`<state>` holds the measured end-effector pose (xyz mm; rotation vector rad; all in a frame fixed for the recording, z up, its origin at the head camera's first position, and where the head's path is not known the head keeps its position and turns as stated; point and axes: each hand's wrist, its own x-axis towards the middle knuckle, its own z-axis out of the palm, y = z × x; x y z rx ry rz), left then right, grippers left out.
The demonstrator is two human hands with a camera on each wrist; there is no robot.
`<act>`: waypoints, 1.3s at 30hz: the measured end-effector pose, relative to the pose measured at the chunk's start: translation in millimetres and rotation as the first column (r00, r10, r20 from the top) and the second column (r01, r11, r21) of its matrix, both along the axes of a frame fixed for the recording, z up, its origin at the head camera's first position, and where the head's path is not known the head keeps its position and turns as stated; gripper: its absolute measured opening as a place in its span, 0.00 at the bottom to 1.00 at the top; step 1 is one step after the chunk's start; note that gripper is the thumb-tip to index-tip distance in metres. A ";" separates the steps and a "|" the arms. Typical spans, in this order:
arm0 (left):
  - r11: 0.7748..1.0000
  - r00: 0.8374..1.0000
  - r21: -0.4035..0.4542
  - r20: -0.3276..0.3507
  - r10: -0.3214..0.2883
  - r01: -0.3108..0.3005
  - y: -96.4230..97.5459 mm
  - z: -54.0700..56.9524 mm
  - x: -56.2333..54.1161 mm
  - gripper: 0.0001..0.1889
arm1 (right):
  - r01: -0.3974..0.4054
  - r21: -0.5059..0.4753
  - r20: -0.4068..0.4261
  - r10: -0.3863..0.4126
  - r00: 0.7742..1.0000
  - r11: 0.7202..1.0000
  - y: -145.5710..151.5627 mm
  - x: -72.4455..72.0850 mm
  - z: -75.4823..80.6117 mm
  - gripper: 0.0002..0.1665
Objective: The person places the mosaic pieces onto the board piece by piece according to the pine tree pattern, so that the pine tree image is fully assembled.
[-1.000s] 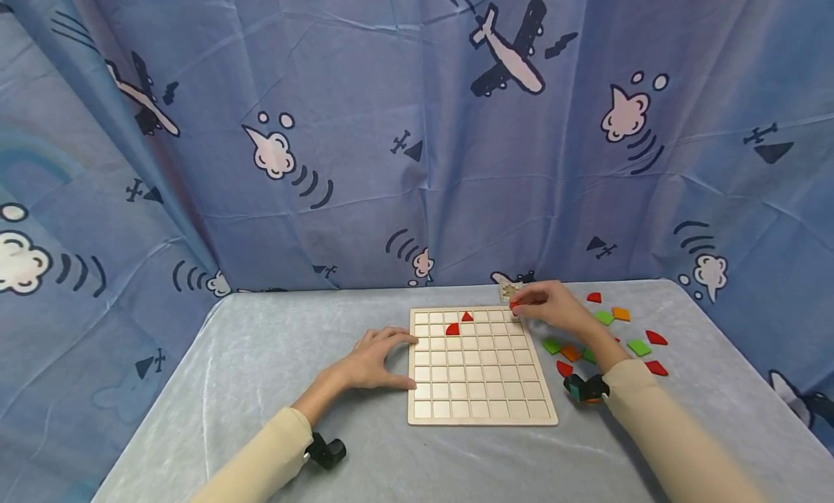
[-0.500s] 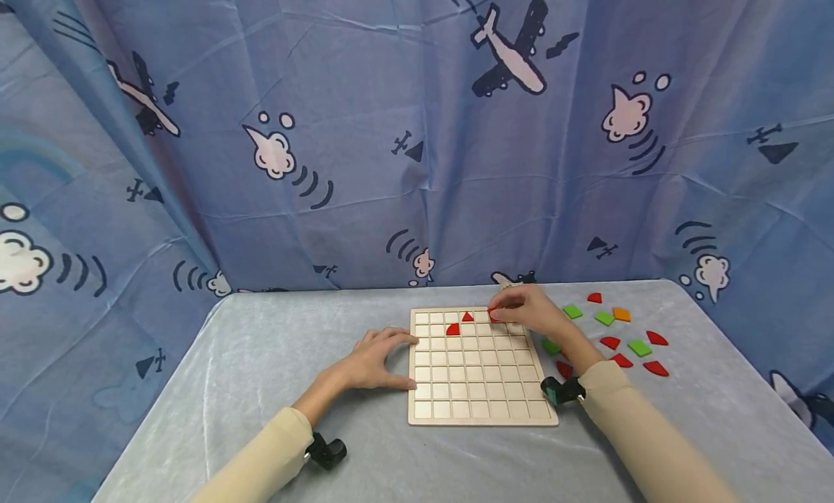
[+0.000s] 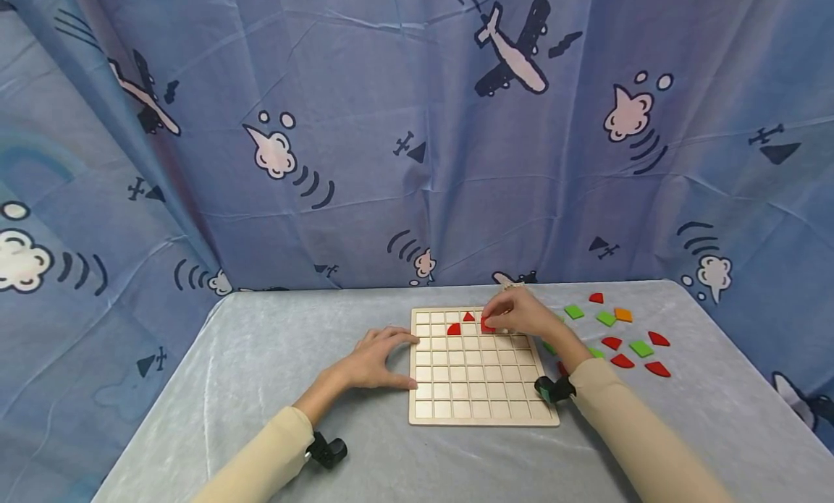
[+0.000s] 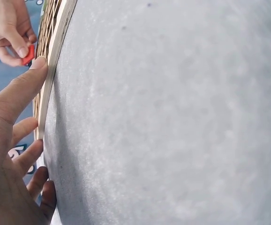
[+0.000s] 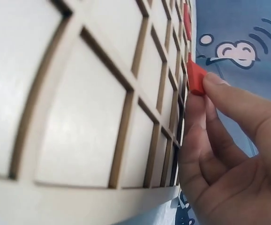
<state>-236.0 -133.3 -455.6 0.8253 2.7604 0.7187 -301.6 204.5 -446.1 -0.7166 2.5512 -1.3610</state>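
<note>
We see the right hand [image 3: 517, 313] over the far part of the board [image 3: 475, 380], its grip closed, thumb and fingers pinching a red piece [image 3: 486, 325] just above the board's squares; we cannot tell whether the piece touches them. The left hand [image 3: 371, 358] is at the board's left edge, its grip spread wide, with thumb and fingertips against the rim and nothing pinched between them. On the board we find a red triangle [image 3: 468, 317] in the farthest row and a red quarter-circle [image 3: 454, 329] in the second-farthest row. Right of the board, on the grey worktop [image 3: 313, 322], we see scattered red wedges [image 3: 658, 369], green squares [image 3: 641, 349] and an orange square [image 3: 623, 315]. Behind the board hangs a blue curtain [image 3: 352, 148].
</note>
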 end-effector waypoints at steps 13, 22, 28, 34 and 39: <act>1.000 1.000 0.004 0.010 -0.001 0.001 0.1 1.4 0.3 0.41 | -0.054 0.084 -0.069 0.060 0.996 0.995 -8.2 -0.2 2.6 0.06; 1.000 1.000 -0.005 0.003 0.000 0.000 -0.6 1.1 0.1 0.41 | -0.074 0.088 -0.087 0.081 0.993 0.993 -8.6 -1.4 2.2 0.05; 1.000 1.000 -0.003 0.008 0.001 -0.001 -0.4 1.3 0.1 0.41 | -0.043 0.082 -0.046 0.047 0.998 0.996 -5.8 -0.1 2.5 0.06; 1.000 1.000 -0.002 0.019 0.002 -0.002 0.0 1.8 0.8 0.41 | -0.016 0.086 -0.046 0.020 0.999 0.996 2.9 4.8 6.7 0.09; 1.000 1.000 -0.002 0.023 0.001 -0.001 0.3 2.0 0.6 0.42 | 0.031 0.128 -0.015 -0.029 0.999 0.991 17.2 7.3 5.8 0.12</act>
